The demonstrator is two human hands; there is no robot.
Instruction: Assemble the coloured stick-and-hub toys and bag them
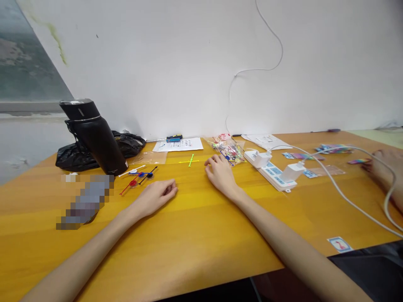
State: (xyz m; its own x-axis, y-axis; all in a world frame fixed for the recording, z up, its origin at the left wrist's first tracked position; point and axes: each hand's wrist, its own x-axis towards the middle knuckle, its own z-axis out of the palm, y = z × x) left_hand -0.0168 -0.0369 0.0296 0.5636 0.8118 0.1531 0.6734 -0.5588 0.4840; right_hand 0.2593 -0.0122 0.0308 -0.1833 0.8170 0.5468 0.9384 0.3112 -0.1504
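Both hands are just parked on the yellow counter [201,235]. The black flask [96,138] stands well off past my left hand [157,195], which is loosely half-curled and holding nothing. My right hand [220,173] lies flat, fingers open, also empty. The bag of coloured bits [228,149] is just beyond its fingertips, and the green stick [190,160] is near its left.

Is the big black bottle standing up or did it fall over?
Standing up. The black bottle sits on its base on the table, with its lid at the top.
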